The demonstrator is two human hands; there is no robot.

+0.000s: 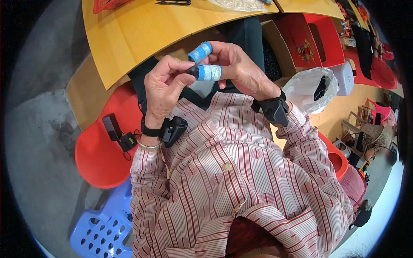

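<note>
My left hand [165,84] and my right hand [238,64] meet in front of my lap, near the table's edge. Blue and whitish wrapping covers the thumb [210,72] and the index finger [200,52] of the right hand. Between the fingertips sits a small black piece [194,71], mostly hidden, so its kind does not show. My left thumb and forefinger pinch it from one side; the wrapped right fingers close on it from the other. Each wrist carries a black strapped device.
Ahead lies a yellow table [129,36] with a dark tool [173,2] and a clear plastic bag [238,4]. To the right are a cardboard box [275,49], a red box [299,38] and a whitish plastic bag [301,88]. A red stool [92,159] with black devices stands left.
</note>
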